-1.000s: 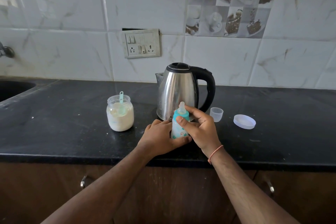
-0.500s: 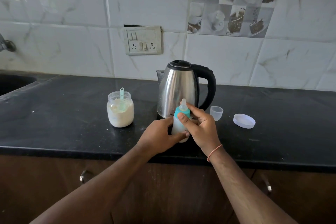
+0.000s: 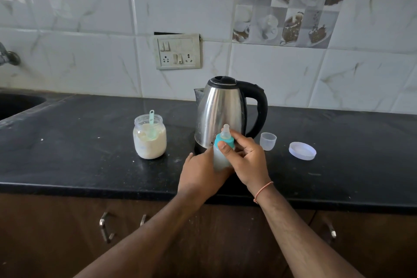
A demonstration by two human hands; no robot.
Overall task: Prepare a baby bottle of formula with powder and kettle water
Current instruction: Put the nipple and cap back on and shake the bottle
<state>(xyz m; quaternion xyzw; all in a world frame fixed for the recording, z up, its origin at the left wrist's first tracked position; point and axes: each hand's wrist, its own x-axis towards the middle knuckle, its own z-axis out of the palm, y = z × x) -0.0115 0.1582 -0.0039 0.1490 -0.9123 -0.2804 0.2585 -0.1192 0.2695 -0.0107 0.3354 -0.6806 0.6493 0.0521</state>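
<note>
Head view, kitchen counter (image 3: pixel 67 165), black stone, against a white tiled wall.

Bottle (image 3: pixel 220 158): small, pale and cloudy inside, teal collar (image 3: pixel 225 141) and clear teat (image 3: pixel 225 131) fitted on top. Held upright between both hands, directly in front of the kettle's base, near the counter's front edge. Whether its bottom rests on the counter cannot be told; the hands cover it.

Left hand (image 3: pixel 200 174): curled round the lower body of the bottle from the left, palm against it, thumb pointing up along the side.

Right hand (image 3: pixel 246 162): closed on the bottle's top from the right, thumb across the front of the teal collar, fingers (image 3: pixel 237 136) wrapped behind it just below the teat. An orange thread band (image 3: pixel 262 190) circles the wrist.

Kettle (image 3: pixel 222 113): steel body, black lid shut, black handle to the right, spout to the left. Stands just behind the bottle.

Jar (image 3: pixel 150 140): clear, open, mostly full of cream powder, with a green scoop (image 3: pixel 151 124) standing in it, handle above the rim. Left of the kettle, apart from the hands.

Cap (image 3: pixel 268 141): small clear cup, mouth up, just right of the kettle and near the right hand.

Lid (image 3: pixel 302 151): round, white, lying flat, further right of the cap.

Switch plate (image 3: pixel 178 52): on the wall above the kettle.

Tap (image 3: pixel 8 56) and sink (image 3: pixel 15 104): far left edge.
</note>
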